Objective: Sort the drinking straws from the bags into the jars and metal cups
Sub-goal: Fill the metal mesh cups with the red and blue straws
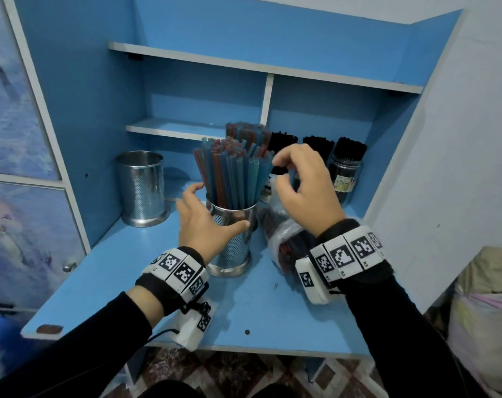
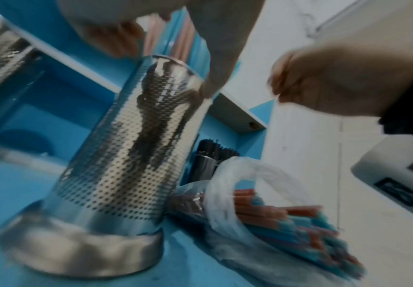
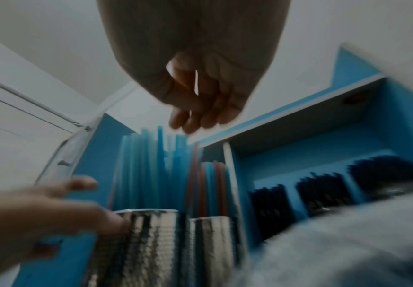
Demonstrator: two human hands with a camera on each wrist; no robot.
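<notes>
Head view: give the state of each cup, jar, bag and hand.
near metal cup, upright, packed with coloured straws
left metal cup, upright, no straws showing
right jar, upright, full of black straws
bag, lying open, straws inside
left hand, thumb on near metal cup
right hand, loosely curled, holding nothing

We reach both arms forward in black sleeves (image 1: 100,340). Our left hand (image 1: 206,225) sits lower and is spread wide, with the thumb stretched out to the right and the fingers reaching ahead. Our right hand (image 1: 304,185) is raised higher, its fingers loosely bent downward and the thumb apart from them.
</notes>
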